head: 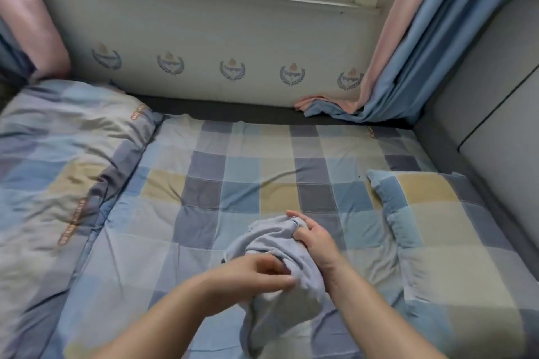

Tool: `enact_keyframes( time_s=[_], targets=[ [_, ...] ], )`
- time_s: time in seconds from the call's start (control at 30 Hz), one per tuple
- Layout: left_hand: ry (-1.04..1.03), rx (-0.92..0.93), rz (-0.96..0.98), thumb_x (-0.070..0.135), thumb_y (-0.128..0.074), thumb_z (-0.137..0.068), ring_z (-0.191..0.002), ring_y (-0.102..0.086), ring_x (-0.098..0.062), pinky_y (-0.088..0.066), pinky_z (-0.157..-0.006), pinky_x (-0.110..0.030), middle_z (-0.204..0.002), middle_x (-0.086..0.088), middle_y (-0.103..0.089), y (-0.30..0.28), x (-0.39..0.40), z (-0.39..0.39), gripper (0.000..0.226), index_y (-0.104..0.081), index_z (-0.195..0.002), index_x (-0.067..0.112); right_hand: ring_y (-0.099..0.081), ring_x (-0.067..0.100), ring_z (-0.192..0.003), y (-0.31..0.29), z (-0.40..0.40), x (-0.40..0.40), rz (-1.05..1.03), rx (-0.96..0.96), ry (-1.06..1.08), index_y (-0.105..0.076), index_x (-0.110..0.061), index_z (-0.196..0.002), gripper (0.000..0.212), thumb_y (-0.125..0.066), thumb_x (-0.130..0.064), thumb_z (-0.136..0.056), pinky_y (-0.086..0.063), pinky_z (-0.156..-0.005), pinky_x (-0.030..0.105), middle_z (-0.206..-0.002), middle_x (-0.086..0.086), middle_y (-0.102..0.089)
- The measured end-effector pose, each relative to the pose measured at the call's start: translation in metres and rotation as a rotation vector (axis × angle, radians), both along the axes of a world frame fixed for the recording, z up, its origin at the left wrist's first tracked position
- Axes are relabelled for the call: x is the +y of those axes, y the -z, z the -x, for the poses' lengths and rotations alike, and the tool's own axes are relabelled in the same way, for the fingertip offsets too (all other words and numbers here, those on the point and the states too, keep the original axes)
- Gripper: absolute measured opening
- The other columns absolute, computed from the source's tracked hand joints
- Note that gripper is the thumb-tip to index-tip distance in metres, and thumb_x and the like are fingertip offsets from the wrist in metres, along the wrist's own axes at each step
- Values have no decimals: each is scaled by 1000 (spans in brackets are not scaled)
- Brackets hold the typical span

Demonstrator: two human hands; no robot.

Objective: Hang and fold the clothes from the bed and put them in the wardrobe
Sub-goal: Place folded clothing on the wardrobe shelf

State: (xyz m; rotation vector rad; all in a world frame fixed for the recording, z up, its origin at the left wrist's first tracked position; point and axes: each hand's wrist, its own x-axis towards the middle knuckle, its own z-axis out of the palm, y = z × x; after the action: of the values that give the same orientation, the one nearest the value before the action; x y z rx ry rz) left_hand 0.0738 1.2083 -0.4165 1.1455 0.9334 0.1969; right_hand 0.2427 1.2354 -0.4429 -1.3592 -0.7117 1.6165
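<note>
- We stand over the bed (233, 172), its checked sheet running from the folded quilt (64, 160) on our left to the pillow (431, 213) on our right, with the window wall beyond.
- The pale grey-blue garment (280, 280) is bunched low in the middle of our view, between our forearms, lifted partly off the sheet. Its long axis runs away from us, tilted slightly right: the far end is gathered up, the near end hangs down toward us.
- Our right hand (313, 237) grips the far, upper end, fingers curled into the fabric.
- Our left hand (259, 271) is nearer to us, at the garment's middle; its fingers look to pinch a fold, though motion blur softens them.
- We judge that the next move turns on this: the hands must part along that axis to open the cloth out before folding.
- The wardrobe is not in view.
</note>
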Motion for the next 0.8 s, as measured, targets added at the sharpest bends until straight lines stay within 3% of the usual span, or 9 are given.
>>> enact_keyframes(
  time_s=[0.07,0.13,0.3,0.4,0.47,0.53,0.63,0.73,0.8],
  targets=[
    [-191,-7,212,72,-74,-58,-96,-56,-17,-44,-76,-25,-101,-5,-64,-8,-19,41,77,-67,-104,11,-68,12,-73,-35,41,-34,-100,-49,-66,-64,-13,-102,36,-47,8,-78,-53,-62,22,-90,9,-70],
    [-411,0,355,85,-68,-47,-105,-63,-25,-53,-86,-35,-113,-12,-68,-18,-31,70,105,-63,-118,8,-68,13,-88,-69,72,-63,-222,-150,-149,-67,-20,-94,37,-49,-3,-66,-54,-74,25,-98,5,-71],
    [-779,-327,332,59,-67,-71,-113,-62,-34,-47,-102,-45,-121,-21,-64,-78,-49,124,79,-56,-128,5,-58,1,-82,-139,135,-120,-451,-361,-445,-64,-41,-86,45,-46,-9,-61,-45,-76,15,-86,-20,-64],
    [-776,-315,52,20,-64,-86,-100,-68,-34,-58,-79,-37,-111,-24,-67,-120,-70,139,39,-60,-120,2,-59,8,-90,-164,147,-145,-487,-370,-558,-60,-52,-98,44,-53,-23,-66,-48,-81,24,-98,-16,-64],
    [-729,-299,-35,10,-66,-83,-96,-69,-35,-59,-74,-36,-108,-26,-68,-144,-83,143,35,-62,-116,-1,-58,3,-109,-182,140,-151,-522,-328,-606,-46,-57,-124,57,-61,-33,-74,-49,-91,27,-118,-17,-61],
    [-665,-310,-95,8,-70,-81,-101,-67,-36,-58,-81,-38,-111,-27,-66,-164,-92,147,37,-63,-116,-3,-61,1,-102,-201,126,-151,-555,-330,-546,-21,-53,-143,77,-66,-37,-82,-51,-86,26,-106,-18,-64],
    [-603,-301,-130,16,-80,-68,-103,-66,-35,-57,-81,-35,-114,-27,-65,-196,-107,144,47,-67,-110,-1,-60,9,-69,-232,99,-143,-564,-463,-318,-9,-33,-150,85,-64,-40,-85,-54,-63,29,-75,0,-60],
    [-526,-274,-152,18,-88,-61,-105,-65,-35,-56,-80,-35,-114,-24,-66,-225,-128,135,57,-67,-111,3,-56,11,-85,-255,70,-131,-510,-693,-251,-19,-19,-150,88,-54,-58,-79,-50,-75,30,-96,2,-58],
    [-474,-257,-176,11,-82,-70,-108,-64,-35,-55,-84,-35,-117,-23,-65,-244,-143,128,54,-60,-119,6,-54,13,-101,-267,55,-130,-400,-706,-316,-41,-13,-141,69,-54,-53,-86,-44,-84,27,-116,0,-57]
  ],
)
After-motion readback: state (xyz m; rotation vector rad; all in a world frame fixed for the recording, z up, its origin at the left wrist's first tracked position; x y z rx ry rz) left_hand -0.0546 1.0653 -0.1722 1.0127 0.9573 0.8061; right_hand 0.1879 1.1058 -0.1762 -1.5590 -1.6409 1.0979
